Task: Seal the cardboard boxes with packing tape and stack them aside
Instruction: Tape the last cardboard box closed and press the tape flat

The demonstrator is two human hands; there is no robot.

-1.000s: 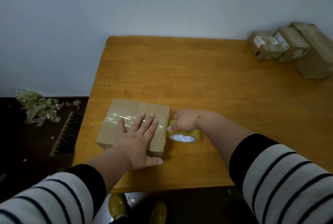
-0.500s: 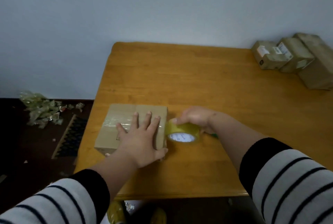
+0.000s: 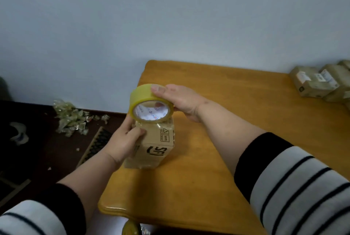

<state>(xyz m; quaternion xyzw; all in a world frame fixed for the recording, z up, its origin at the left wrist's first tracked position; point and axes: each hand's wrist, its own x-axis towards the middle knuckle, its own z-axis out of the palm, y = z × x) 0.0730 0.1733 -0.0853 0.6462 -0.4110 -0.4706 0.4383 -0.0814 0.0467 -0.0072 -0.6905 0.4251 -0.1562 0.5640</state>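
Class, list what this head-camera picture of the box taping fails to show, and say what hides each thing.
1. Far face of the box: turned away, behind the tape roll.
2. Left hand fingers: behind the box.
3. Box stack: cut off by the right edge.
4. Labels on that stack: blurred and too small to read.
5. Yellow thing: cut off by the bottom edge.

A wooden bench (image 3: 236,140) with an orange-brown top and rounded edge fills the lower right of the frame, set against a pale blue-grey wall (image 3: 151,26) across the upper half. At left lies a dark floor (image 3: 37,149), with a heap of crumpled, clear yellowish scraps (image 3: 72,119) near the wall, a ridged dark mat (image 3: 96,145) beside the bench, and a blurred white object (image 3: 19,133) at far left.
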